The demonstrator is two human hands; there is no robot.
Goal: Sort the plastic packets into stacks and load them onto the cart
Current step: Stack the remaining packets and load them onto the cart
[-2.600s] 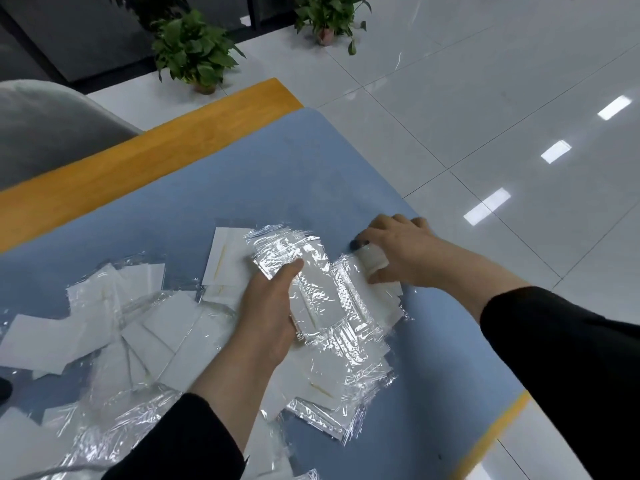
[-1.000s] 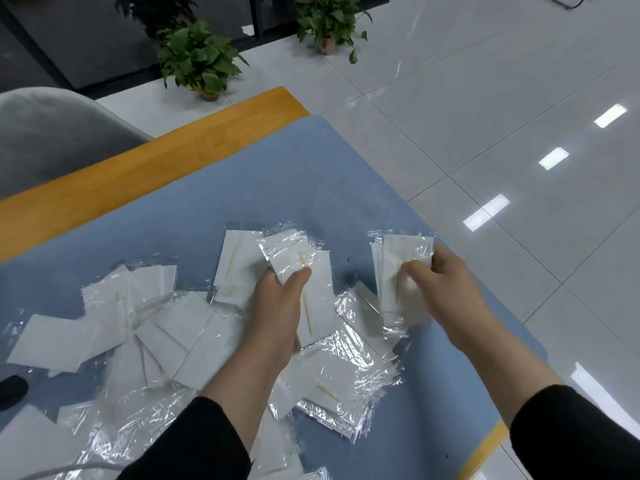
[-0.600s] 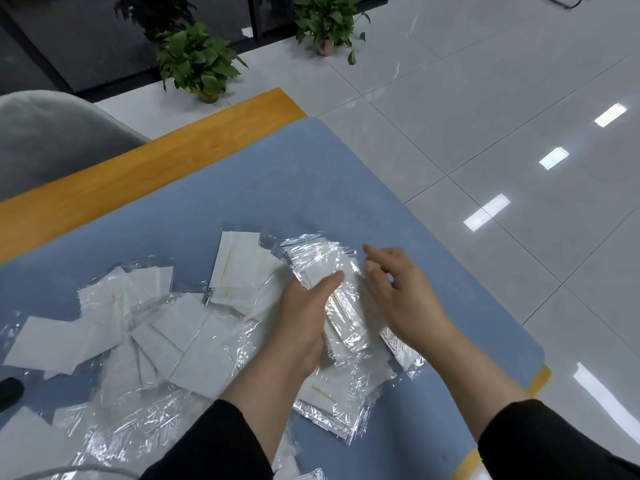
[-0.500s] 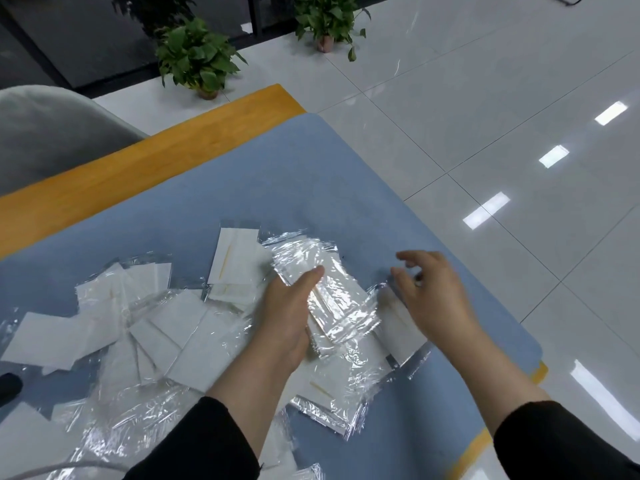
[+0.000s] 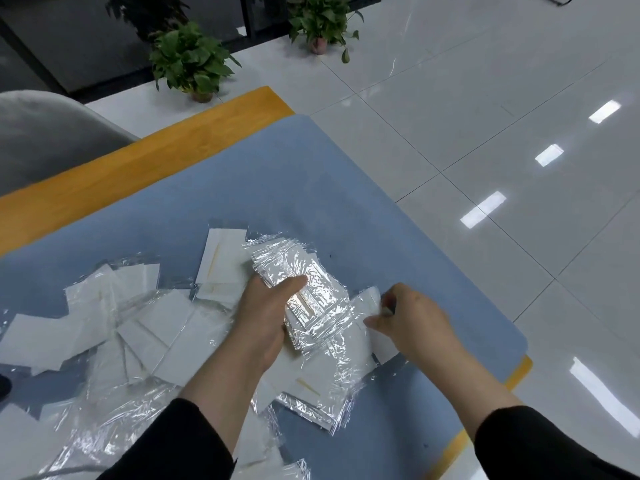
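Left hand (image 5: 266, 317): grips a stack of packets (image 5: 301, 289), thumb laid across the top, fingers curled beneath; the stack is raised just above the pile at centre.
Right hand (image 5: 412, 320): to the right of the stack, fingers curled, pinching the edge of a single packet (image 5: 367, 303) at the pile's right side.
Loose packets (image 5: 138, 327): clear plastic with white inserts, some showing a thin yellow strip; spread overlapping over the near and left part of the counter, reaching the near edge of view.
Counter (image 5: 121, 174): wooden top, orange-brown, covered by a blue mat (image 5: 294, 188) on which all packets lie.
Sleeves: black, both forearms.
Grey chair (image 5: 45, 133): far left, behind the counter.
Potted plants (image 5: 190, 60): two, on the white tiled floor (image 5: 485, 98), far side.
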